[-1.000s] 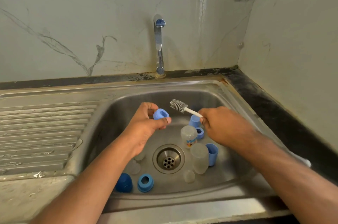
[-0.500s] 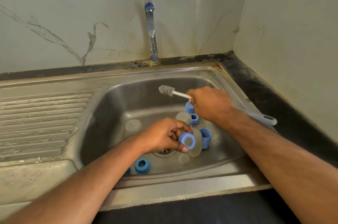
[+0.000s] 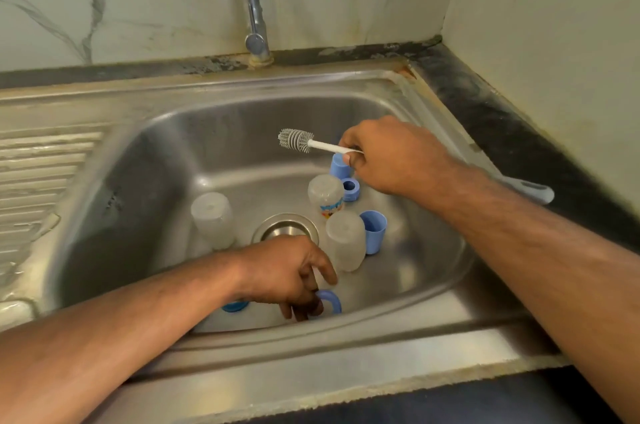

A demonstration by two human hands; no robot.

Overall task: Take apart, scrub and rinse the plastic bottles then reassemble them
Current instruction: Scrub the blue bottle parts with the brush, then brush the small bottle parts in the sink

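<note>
Three frosted plastic bottles stand upside down in the steel sink: one at the left, one with a printed label and one nearer me. My left hand reaches to the sink's front floor and its fingers hold a blue bottle ring. My right hand grips the white handle of a small grey bottle brush, held above the basin. Blue caps, another blue ring and a blue piece under my left wrist lie around.
The drain sits mid-basin. A tap rises at the back wall. A ribbed draining board lies left. The brush's grey-blue handle end sticks out over the dark counter on the right.
My left hand has carried the blue ring down from chest height to the sink's front floor. My right hand and the brush stayed about where they were; the camera tilted down.
</note>
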